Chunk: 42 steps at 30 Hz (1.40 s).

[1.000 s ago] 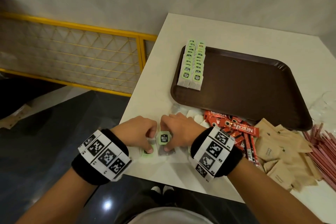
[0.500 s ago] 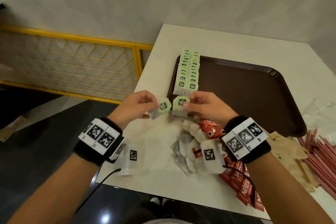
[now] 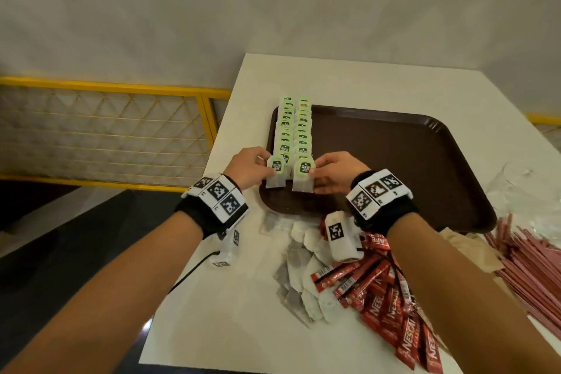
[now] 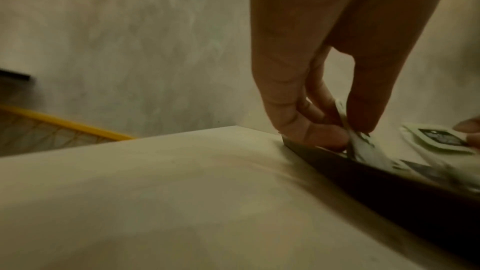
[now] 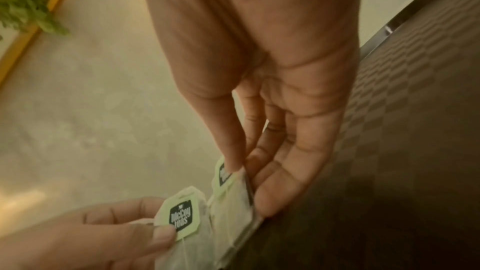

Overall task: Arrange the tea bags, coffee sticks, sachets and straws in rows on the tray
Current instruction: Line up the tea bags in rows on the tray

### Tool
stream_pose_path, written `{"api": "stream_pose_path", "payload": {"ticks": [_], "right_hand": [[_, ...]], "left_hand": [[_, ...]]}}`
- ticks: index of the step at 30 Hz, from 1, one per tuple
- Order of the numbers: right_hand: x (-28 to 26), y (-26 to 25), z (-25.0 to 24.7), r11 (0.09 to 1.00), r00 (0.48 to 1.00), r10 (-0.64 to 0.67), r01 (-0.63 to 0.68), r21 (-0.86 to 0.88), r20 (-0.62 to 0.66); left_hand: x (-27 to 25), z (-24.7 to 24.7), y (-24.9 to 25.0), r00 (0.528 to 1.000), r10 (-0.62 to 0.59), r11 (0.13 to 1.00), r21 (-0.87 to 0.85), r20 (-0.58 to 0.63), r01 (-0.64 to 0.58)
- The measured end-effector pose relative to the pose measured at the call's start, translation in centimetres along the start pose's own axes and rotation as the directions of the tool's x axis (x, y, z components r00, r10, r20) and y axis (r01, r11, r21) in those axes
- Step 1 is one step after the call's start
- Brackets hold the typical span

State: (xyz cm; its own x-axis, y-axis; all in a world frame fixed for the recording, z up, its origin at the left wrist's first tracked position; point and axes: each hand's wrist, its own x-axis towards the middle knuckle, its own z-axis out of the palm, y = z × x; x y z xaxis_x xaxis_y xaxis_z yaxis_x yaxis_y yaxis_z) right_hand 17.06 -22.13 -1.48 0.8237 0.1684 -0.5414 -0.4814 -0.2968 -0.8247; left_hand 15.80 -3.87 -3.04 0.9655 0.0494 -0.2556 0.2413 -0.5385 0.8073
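A brown tray [image 3: 394,161] lies on the white table [image 3: 236,282]. Two rows of green-tagged tea bags [image 3: 294,127] run along its left side. My left hand [image 3: 252,165] pinches one tea bag [image 3: 277,173] by its green tag at the near end of the left row. My right hand [image 3: 331,171] pinches a second tea bag [image 3: 304,174] at the near end of the right row. In the right wrist view the thumb and fingers [image 5: 233,151] clamp that bag's tag [image 5: 223,174], and the left hand's bag [image 5: 180,219] hangs beside it above the tray [image 5: 389,151].
Loose tea bags [image 3: 303,276] lie on the table in front of the tray, red coffee sticks [image 3: 391,310] beside them. Brown sachets [image 3: 473,249] and a heap of red straws [image 3: 534,264] sit at the right. A yellow railing [image 3: 121,130] stands left of the table.
Both hands picked a tea bag from the near table edge, lifted it and carried it forward to the near ends of the two rows on the tray.
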Motion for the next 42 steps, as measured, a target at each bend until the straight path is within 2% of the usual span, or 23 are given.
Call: {"api": "stream_pose_path", "payload": {"ticks": [2,4,12,14,18,23,29,42], "right_hand": [[0.7,-0.3,0.1,0.999,0.999,0.031,-0.032,-0.027,-0.023],[1.1,-0.4,0.3,0.996,0.997,0.057,-0.060,-0.063,-0.049],[2.1,-0.4,0.5,0.988,0.991,0.082,-0.094,-0.120,-0.102],[2.2,-0.3,0.4,0.989,0.991,0.087,-0.098,-0.110,-0.104],[2.4,-0.3,0.4,0.991,0.989,0.106,-0.115,-0.075,-0.106],[2.6,-0.5,0.7,0.989,0.987,0.112,-0.122,-0.085,-0.113],[2.8,0.0,0.6,0.993,0.989,0.088,-0.097,-0.063,-0.123],[2.7,0.2,0.4,0.994,0.970,-0.047,0.022,-0.106,-0.239]], "left_hand": [[0.5,0.1,0.0,0.999,0.045,0.989,0.144,-0.006,-0.044],[0.8,0.0,0.1,0.997,0.078,0.973,0.217,0.005,-0.077],[1.2,0.2,0.0,0.991,0.135,0.967,0.221,-0.012,-0.129],[1.0,-0.1,-0.2,0.991,0.131,0.968,0.215,0.022,-0.133],[0.5,0.1,-0.2,0.976,0.136,0.912,0.364,0.173,-0.192],[0.7,0.5,-0.1,0.974,0.154,0.877,0.432,0.163,-0.211],[1.0,0.5,-0.2,0.977,0.161,0.865,0.457,0.137,-0.207],[-0.6,0.2,0.4,0.968,0.230,0.874,0.414,0.104,-0.253]]}}
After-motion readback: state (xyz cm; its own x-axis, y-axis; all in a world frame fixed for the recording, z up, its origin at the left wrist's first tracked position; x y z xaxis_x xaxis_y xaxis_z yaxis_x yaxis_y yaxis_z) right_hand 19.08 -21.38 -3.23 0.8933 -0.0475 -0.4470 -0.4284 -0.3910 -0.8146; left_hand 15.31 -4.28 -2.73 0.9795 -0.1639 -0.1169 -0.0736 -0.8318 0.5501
